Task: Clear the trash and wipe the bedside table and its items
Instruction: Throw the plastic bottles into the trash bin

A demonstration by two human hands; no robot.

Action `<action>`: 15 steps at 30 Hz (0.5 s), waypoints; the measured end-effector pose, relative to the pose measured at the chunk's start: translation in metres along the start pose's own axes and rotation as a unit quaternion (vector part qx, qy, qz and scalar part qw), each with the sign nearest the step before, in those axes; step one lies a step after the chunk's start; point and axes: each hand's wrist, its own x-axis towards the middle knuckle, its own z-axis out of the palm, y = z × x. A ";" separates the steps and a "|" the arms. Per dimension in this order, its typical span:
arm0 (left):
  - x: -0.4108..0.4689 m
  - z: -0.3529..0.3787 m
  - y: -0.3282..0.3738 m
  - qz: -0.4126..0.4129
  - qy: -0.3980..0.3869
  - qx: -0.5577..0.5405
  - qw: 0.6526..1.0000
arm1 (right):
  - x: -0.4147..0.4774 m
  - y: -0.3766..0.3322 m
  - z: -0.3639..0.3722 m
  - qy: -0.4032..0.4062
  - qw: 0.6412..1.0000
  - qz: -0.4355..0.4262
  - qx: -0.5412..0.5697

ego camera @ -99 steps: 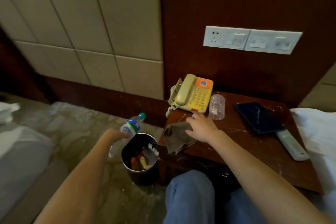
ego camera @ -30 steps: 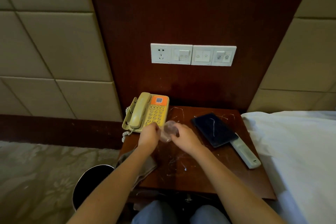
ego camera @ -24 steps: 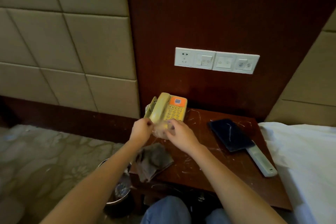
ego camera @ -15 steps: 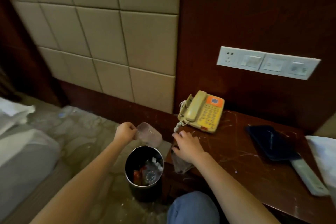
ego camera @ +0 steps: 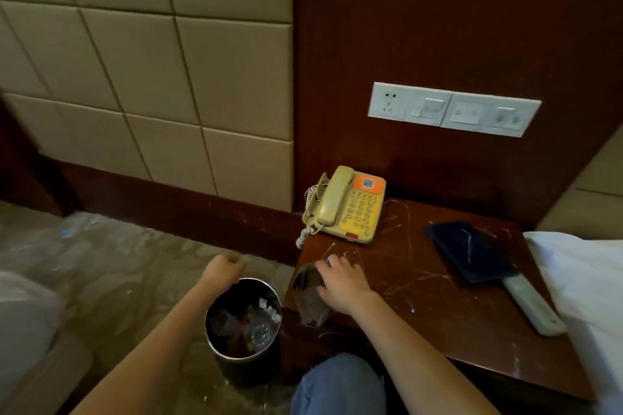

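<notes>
Bedside table of dark reddish wood stands against a wood wall panel, its top marked all over with pale streaks and scratches. At its back left corner sits a yellow corded telephone with its handset in the cradle and an orange patch above the keypad. A dark flat device lies toward the right side, and a pale remote control lies touching its near corner, running along the table's right edge.

The right hand lies palm down on a crumpled grey-brown cloth at the table's front left corner, fingers spread and fairly straight, pressing rather than grasping; the fingertips reach past the cloth onto the wood. Part of the cloth hangs over the table's edge.

On the carpet just left of the table stands a round dark trash bin with a shiny rim. Inside it lies clear crumpled plastic with some white and reddish scraps. The left hand hovers over the bin's far rim, fingers loosely curled and holding nothing.

A white socket and switch plate is fixed to the wood panel above the table. White bedding lies beside the table's right side, and a knee in blue jeans shows at the bottom.
</notes>
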 end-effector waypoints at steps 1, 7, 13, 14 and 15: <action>-0.001 0.012 0.008 0.040 -0.004 0.034 0.999 | -0.003 0.006 0.001 -0.004 1.000 0.005 0.003; -0.018 0.103 0.045 0.237 -0.056 0.234 0.941 | -0.027 0.038 0.013 -0.041 0.999 0.022 0.001; -0.040 0.154 0.055 0.211 -0.059 0.439 0.871 | -0.057 0.079 0.027 -0.027 0.999 0.034 0.017; -0.041 0.157 0.056 0.211 -0.052 0.446 0.869 | -0.062 0.087 0.027 -0.012 0.999 0.034 0.015; -0.041 0.158 0.058 0.209 -0.050 0.447 0.868 | -0.068 0.096 0.025 0.002 0.999 0.038 0.009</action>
